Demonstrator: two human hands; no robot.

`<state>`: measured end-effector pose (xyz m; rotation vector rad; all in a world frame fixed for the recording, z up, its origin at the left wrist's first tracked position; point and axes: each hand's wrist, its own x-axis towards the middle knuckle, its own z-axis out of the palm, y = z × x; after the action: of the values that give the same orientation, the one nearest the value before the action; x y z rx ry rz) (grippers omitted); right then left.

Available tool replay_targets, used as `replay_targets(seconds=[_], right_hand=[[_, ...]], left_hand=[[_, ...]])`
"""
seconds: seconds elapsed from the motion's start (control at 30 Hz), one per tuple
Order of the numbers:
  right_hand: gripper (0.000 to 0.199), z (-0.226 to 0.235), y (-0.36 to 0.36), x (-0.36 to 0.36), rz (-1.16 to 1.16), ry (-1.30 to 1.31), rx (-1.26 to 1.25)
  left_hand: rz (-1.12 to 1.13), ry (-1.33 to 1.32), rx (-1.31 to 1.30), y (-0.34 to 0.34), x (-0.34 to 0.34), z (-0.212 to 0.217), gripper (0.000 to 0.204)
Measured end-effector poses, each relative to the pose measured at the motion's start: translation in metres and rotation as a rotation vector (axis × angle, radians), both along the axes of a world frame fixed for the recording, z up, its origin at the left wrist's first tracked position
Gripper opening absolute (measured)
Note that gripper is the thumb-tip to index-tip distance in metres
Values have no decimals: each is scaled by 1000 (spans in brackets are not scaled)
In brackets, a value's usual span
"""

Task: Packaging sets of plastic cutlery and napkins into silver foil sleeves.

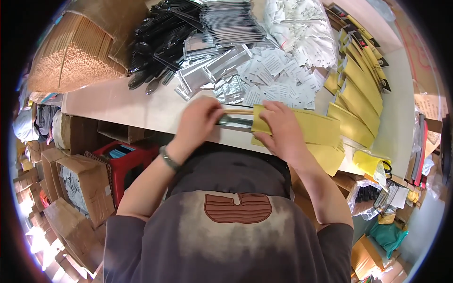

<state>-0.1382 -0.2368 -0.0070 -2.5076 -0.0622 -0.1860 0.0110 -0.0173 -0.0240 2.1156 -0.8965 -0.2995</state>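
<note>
My left hand point(200, 119) is closed round the ends of wooden chopsticks point(239, 112) and a dark plastic utensil point(238, 122), probably a spoon, lying side by side. Their other ends reach into the opening of a yellow paper sleeve point(311, 123). My right hand point(282, 129) grips that sleeve near its open end, thumb below and fingers on top. How far the utensils go inside is hidden by the paper. Both hands are over the table's front edge. Just beyond them lie silvery wrapped packets point(230, 89) and small white printed packets point(278, 78).
A box of chopsticks point(75, 61) stands at the far left, beside a pile of black spoons point(160, 35). Flat clear-wrapped packets point(231, 23) are stacked behind. A bag of white packets point(302, 28) and fanned yellow sleeves point(361, 89) lie right. Scissors point(387, 167) hang at the right edge.
</note>
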Motion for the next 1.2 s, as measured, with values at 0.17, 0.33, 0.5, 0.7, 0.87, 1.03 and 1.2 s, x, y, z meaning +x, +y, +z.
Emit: replay_targets(seconds=[0.17,0.33,0.5,0.7,0.87,1.03,1.2], right_hand=[[46,6,15,8,-27,-72,-143],[47,5,18,17,54,-75,-179],[38,20,9,20,101,-131,-153],[21,67,2,49,163,54,-45],[33,57,-103,-4,-143,36,-374],[50,2,-36,-37,196,235,-390],[33,3,-6,-14,-47,-187,-200]], left_hand=[[197,-385,-6,-24,-13,14,22],[63,170,-52,-34,-35,15,25],[-106,145,-60,-5,-28,59,55],[-292,-522,425,10,11,52,49],[-105,30,329,24,13,58,34],[-533,524,-30,-16,-43,52,34],[-530,638,190,-14,-36,63,30]])
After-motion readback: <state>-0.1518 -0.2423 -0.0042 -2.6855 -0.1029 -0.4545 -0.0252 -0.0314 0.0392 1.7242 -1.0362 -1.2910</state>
